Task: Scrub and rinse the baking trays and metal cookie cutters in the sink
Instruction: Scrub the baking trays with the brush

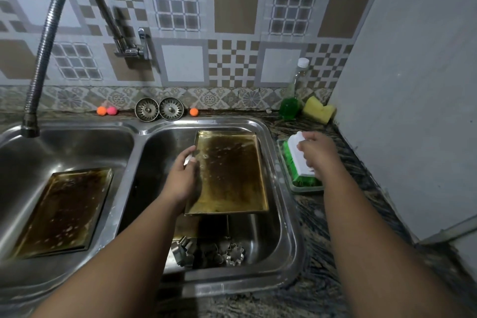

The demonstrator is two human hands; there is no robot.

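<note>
A greasy, brown-stained baking tray [229,175] is held tilted over the right sink basin [281,214]; my left hand [184,175] grips its left edge. A second stained tray [64,212] leans in the left basin [77,144]. Several metal cookie cutters [206,253] lie at the bottom of the right basin, below the tray. My right hand [318,153] grips the white handle of a green-bristled scrub brush [296,160], which sits in a small green dish [305,188] on the counter right of the sink.
A flexible metal faucet [46,41] arcs over the left basin. Two sink strainers [158,109] and small orange and pink balls [107,110] stand behind the sink. A bottle of green dish soap [293,98] and a yellow sponge [318,108] sit at the back right, beside a grey wall [413,85].
</note>
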